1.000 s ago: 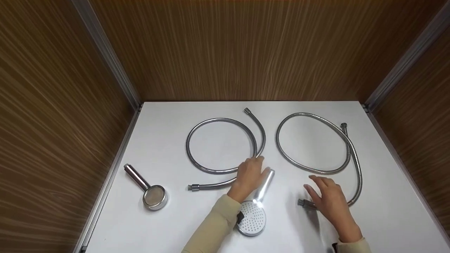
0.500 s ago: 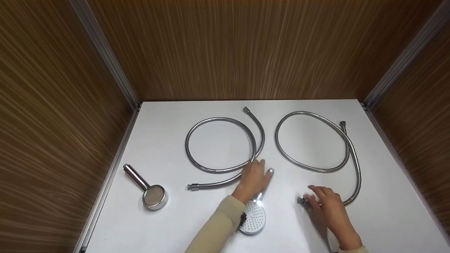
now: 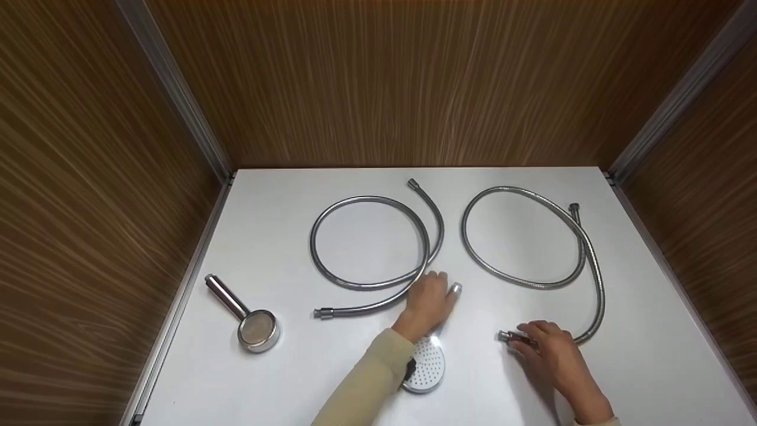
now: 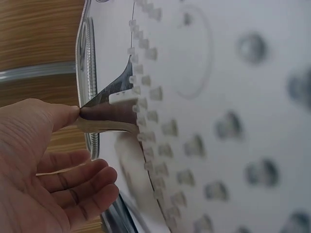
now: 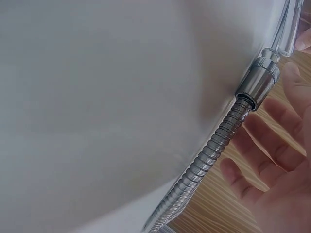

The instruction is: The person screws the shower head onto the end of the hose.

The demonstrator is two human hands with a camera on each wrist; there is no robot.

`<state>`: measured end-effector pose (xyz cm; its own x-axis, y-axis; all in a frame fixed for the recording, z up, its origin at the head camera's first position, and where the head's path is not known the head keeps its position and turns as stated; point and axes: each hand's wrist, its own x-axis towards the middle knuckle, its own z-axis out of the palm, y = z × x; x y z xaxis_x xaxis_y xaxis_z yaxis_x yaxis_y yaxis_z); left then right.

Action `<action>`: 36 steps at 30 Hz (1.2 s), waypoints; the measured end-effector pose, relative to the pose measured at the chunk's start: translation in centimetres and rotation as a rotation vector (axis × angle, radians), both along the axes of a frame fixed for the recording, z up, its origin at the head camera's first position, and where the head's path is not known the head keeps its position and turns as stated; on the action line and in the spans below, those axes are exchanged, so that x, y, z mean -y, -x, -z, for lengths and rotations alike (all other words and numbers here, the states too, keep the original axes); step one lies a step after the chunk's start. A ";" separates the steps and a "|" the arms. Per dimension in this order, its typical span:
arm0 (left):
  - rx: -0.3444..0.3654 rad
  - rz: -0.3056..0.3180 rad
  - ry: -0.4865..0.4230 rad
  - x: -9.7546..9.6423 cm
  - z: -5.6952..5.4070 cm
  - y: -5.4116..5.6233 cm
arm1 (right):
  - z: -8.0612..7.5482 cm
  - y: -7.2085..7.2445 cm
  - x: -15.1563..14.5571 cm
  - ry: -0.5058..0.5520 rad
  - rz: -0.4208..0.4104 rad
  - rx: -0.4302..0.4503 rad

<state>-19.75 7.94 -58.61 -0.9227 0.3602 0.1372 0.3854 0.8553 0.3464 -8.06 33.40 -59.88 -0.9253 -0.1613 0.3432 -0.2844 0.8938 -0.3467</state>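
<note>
A round white-faced shower head [image 3: 429,368] lies near the front, its silver handle partly covered by my left hand [image 3: 423,303]. In the left wrist view, the left thumb [image 4: 65,115] meets the end of the handle while the loosely bent fingers lie apart below it. To the right, my right hand [image 3: 556,355] reaches over the end of a ribbed metal shower hose [image 3: 598,290]. The right wrist view has the hose's metal connector [image 5: 257,83] between thumb and fingers, which are spread and relaxed around it.
A second shower hose [image 3: 314,248] lies coiled left of centre, its lower end pointing left. Another shower head [image 3: 258,329] with a dark handle is at the left. Wood-grain panels [image 3: 378,83] enclose the white table [image 3: 272,207] at the back and both sides.
My right hand has come down to the hose connector, its fingers closing in around it. My left hand has shifted slightly right and forward along the shower head's handle.
</note>
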 end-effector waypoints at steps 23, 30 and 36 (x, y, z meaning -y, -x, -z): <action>0.010 0.034 0.059 -0.6 0.2 -0.4 | 0.3 0.2 0.0 -0.047 -0.015 0.100; 0.022 0.057 0.011 -0.6 0.2 -0.4 | 0.2 0.3 0.1 -0.037 -0.011 0.112; 0.033 0.038 0.020 -0.9 0.4 -0.5 | 0.2 0.3 0.1 -0.021 -0.007 0.119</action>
